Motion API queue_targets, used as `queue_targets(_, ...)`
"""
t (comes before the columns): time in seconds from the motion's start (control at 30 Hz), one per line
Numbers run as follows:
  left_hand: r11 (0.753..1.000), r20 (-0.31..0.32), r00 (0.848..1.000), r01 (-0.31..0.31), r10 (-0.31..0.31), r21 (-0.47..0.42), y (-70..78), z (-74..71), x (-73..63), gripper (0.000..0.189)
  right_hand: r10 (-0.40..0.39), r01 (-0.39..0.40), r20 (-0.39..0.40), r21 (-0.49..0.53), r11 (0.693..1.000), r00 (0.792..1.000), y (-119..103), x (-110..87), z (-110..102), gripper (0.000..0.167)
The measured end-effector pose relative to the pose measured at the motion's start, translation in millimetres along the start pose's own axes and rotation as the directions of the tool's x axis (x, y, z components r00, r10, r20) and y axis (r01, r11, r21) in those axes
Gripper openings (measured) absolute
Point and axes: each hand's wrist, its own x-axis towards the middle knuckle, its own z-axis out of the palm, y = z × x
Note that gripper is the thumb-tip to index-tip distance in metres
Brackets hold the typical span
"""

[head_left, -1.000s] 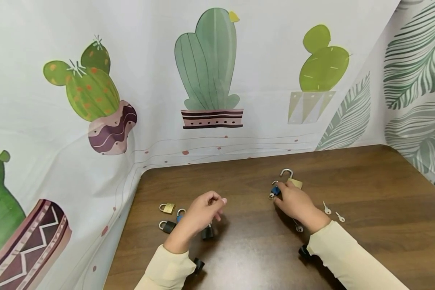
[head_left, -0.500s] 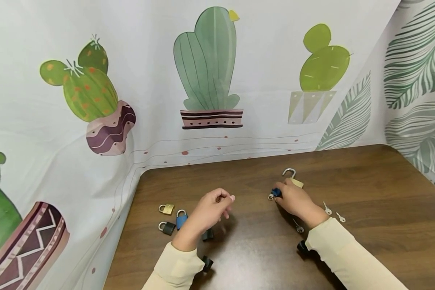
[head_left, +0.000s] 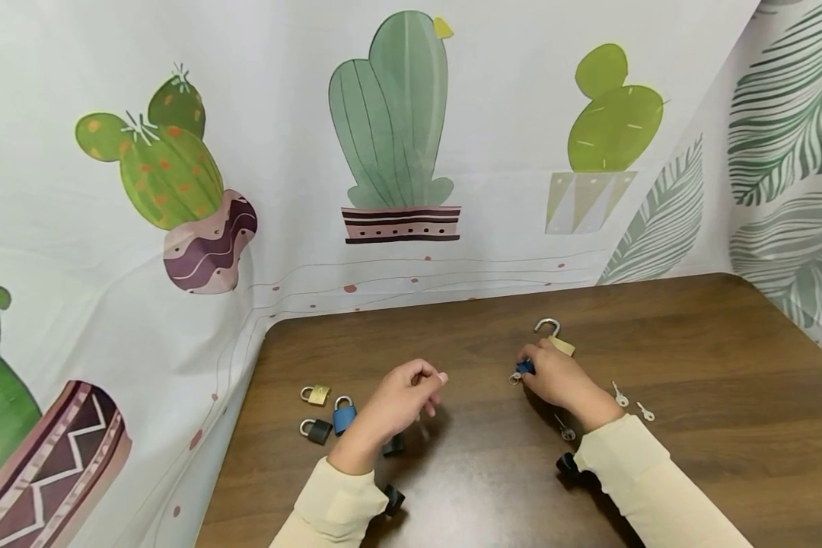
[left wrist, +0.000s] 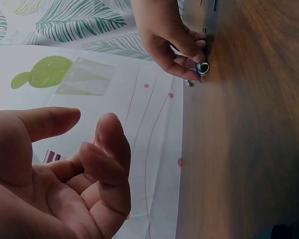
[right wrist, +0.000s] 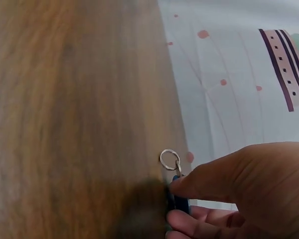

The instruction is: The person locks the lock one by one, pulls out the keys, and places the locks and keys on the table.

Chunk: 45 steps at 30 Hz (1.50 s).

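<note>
My right hand (head_left: pixel 560 377) pinches a small blue padlock (head_left: pixel 525 367) between thumb and fingers, low over the table at the right. A key ring (right wrist: pixel 170 159) hangs from a key sticking out of that padlock in the right wrist view; the fingers hide its shackle. Right behind this hand lies a brass padlock (head_left: pixel 562 346) with its shackle (head_left: pixel 546 326) swung open. My left hand (head_left: pixel 404 397) hovers over the table's middle, fingers loosely curled; in the left wrist view nothing is between thumb and fingers (left wrist: pixel 112 144).
Left of my left hand lie a brass padlock (head_left: pixel 319 395), a black padlock (head_left: pixel 317 431) and a larger blue padlock (head_left: pixel 344 418). Another black padlock (head_left: pixel 393 444) is partly hidden under that wrist. Loose keys (head_left: pixel 619 396) lie right of my right hand, and another key (head_left: pixel 566 432) lies in front.
My right hand has closed round the small blue padlock and shifted it slightly; its shackle, visible earlier, is now covered. My left hand has moved right, uncovering the larger blue padlock.
</note>
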Motion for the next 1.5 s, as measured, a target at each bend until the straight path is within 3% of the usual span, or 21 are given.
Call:
queue_targets(0.2, 1.0, 0.009, 1.0, 0.003, -0.003, -0.006, -0.3, 2.8, 0.8, 0.03, -0.011, 0.013, -0.029, 0.062, 0.998, 1.0, -2, -2.6, -1, 0.025)
queue_targets(0.5, 0.999, 0.043, 0.999, -0.018, 0.019, -0.029, -4.4, 9.7, 5.2, 0.027, -0.185, 0.205, -0.145, 0.142, 0.968, 0.972, -20, -6.1, -2, 0.026)
queue_targets(0.87, 0.998, 0.068, 0.997, -0.032, 0.035, -0.054, -9.8, 20.4, 7.6, 0.03, -0.277, 0.296, -0.126, 0.167, 0.94, 0.953, -50, -18.1, -10, 0.03)
queue_targets(1.23, 0.99, 0.086, 0.994, -0.052, 0.063, -0.128, -8.9, 27.4, 8.4, 0.034, -0.417, 0.445, -0.172, 0.182, 0.877, 0.893, -68, -25.5, -8, 0.03)
queue_targets(1.5, 0.98, 0.112, 0.99, -0.057, 0.079, -0.192, -8.7, 32.6, 10.2, 0.034, -0.443, 0.469, -0.183, 0.141, 0.872, 0.878, -78, -32.4, -10, 0.03)
